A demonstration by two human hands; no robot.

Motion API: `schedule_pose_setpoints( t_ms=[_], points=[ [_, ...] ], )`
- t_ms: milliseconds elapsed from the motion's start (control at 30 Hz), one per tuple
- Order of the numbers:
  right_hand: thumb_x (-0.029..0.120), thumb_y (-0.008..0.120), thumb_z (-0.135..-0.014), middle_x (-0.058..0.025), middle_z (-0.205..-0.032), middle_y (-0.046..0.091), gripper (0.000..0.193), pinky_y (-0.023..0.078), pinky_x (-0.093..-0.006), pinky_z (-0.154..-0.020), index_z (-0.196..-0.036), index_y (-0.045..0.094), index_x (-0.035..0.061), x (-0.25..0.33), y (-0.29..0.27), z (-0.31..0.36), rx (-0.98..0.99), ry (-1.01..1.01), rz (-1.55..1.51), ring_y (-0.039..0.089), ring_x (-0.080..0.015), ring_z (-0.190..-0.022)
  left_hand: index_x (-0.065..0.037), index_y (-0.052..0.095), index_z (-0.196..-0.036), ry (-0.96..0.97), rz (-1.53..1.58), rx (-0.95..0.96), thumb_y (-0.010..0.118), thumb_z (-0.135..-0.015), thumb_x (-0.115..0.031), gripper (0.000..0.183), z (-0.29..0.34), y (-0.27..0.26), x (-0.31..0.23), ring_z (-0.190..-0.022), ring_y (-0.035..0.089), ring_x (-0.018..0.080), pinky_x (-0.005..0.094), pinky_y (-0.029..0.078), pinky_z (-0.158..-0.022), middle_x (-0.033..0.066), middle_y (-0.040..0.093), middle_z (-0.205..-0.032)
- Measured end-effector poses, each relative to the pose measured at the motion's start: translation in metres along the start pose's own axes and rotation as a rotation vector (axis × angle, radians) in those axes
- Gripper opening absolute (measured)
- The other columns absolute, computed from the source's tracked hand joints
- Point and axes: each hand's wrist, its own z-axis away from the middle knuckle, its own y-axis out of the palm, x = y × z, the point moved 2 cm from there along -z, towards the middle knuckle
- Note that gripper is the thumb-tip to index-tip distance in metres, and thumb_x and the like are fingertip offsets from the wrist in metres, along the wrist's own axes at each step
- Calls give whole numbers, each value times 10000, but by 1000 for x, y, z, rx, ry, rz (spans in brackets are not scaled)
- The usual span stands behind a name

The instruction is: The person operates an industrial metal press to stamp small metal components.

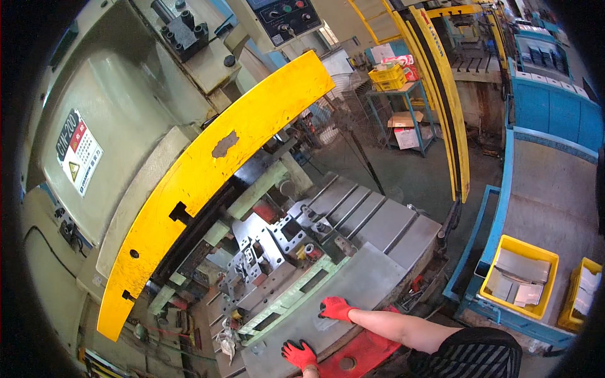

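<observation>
My left hand [299,355], in a red glove with dark fingertips, rests with fingers spread on the flat grey metal plate [372,271] at the front of a press. To its right, my right hand [336,309], also gloved in red, lies on the same plate with its fingers curled in. A pale, thin patch [324,324] shows beside its fingers; I cannot tell whether this is a sheet or a shine. Beyond my hands, a pale green bar [296,293] runs in front of the metal die [271,246], which has bright blocks and holes.
The press's yellow beam [214,157] arches above the die. A red surface [359,353] lies below my hands. At right, a yellow bin [520,277] of flat metal pieces stands on a blue-framed table [548,183], beside a second yellow bin [583,293]. A control panel [283,16] hangs at the top.
</observation>
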Motion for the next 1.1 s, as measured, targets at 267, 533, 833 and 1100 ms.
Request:
schedule_pose_setpoints(
  t_ms=[267,533,833,1100],
  points=[
    [451,686,-682,-136,-985,626,418,439,-421,-843,-920,649,109,-6,-3,-6,73,-4,32,574,-308,-974,33,449,-1219,-16,-3,51,617,-762,-316,599,-3,-14,-17,-1222,371,382,499,204,-1073,219,439,-1297],
    [442,691,-671,-150,-986,627,435,457,-411,-830,-931,649,96,-4,-1,-5,-15,-28,37,583,-317,-970,38,447,-1222,8,38,31,622,-756,-304,603,-2,-10,-10,-1223,366,392,504,202,-1074,222,436,-1295],
    [423,681,-685,-156,-969,626,412,453,-423,-824,-921,639,88,-2,-4,-5,28,-69,51,581,-325,-958,34,446,-1226,0,30,26,631,-748,-290,606,-1,-8,-10,-1228,360,394,505,192,-1080,216,429,-1297],
    [384,665,-707,-160,-960,623,350,452,-438,-810,-892,638,89,7,-7,-8,-34,-77,50,579,-336,-950,19,455,-1222,13,-11,7,623,-758,-322,600,-1,1,-2,-1214,377,383,486,216,-1073,206,467,-1277]
  ],
)
